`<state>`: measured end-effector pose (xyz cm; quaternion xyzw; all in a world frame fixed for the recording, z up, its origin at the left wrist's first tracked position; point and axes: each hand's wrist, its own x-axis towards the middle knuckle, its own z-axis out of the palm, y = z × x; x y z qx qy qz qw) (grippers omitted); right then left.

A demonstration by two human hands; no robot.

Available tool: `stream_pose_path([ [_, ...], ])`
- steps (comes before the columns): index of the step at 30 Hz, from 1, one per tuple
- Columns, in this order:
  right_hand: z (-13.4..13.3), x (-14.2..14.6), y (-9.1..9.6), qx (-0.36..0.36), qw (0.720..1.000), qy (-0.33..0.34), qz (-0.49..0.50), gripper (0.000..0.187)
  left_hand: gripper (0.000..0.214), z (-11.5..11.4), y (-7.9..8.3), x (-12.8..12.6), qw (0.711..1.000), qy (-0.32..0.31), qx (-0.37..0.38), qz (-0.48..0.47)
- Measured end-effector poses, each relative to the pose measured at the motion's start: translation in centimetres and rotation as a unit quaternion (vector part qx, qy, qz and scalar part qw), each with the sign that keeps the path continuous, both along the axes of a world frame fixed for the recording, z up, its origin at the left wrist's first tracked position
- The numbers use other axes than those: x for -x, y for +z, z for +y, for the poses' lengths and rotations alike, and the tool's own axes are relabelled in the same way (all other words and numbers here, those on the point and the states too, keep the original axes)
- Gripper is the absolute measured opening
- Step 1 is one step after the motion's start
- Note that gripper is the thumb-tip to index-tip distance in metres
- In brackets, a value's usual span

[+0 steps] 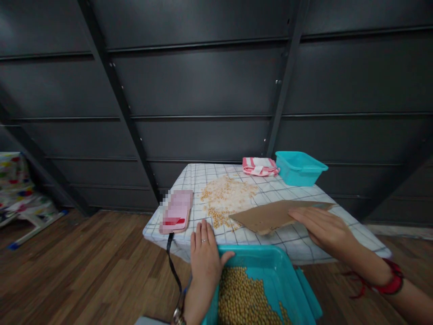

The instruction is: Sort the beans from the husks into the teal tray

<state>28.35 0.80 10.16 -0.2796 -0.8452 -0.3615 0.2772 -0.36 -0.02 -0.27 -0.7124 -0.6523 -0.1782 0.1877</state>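
My right hand (321, 228) grips a flat, torn piece of brown cardboard (270, 217), slanted over the right part of the table with its pointed end toward the grains. Yellow grains (219, 216) and pale crumbs lie loosely spread over the checked cloth. At the table's front edge my left hand (205, 255) lies flat, fingers stretched out and thumb spread over a corner of the turquoise bin (270, 257). Many round, yellow-brown beans (245, 298) fill the near left part of this bin, which sits just below the table edge.
A pink phone (177, 210) lies on the table's left, with a black strap hanging from it. Along the back are a folded pink-striped cloth (260, 166) and a second turquoise bin (299, 169). A dark panelled wall (199, 85) stands behind the table.
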Motion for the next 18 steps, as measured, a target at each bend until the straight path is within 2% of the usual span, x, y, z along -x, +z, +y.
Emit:
stream_pose_path([
  [4, -0.6, -0.2, -0.4, 0.011, 1.0, 0.005, -0.009, 0.038, 0.087, 0.0, 0.1, -0.1, 1.0, 0.006, -0.007, 0.005],
  [10, -1.2, -0.5, 0.4, -0.003, 1.0, -0.008, -0.002, 0.039, 0.087, 0.0, 0.1, -0.1, 1.0, 0.0, -0.016, 0.008],
  [18, -1.5, -1.6, -0.5, 0.023, 1.0, -0.016, -0.008, 0.039, 0.087, 0.1, -0.4, 0.0, 1.0, -0.006, -0.012, -0.006],
])
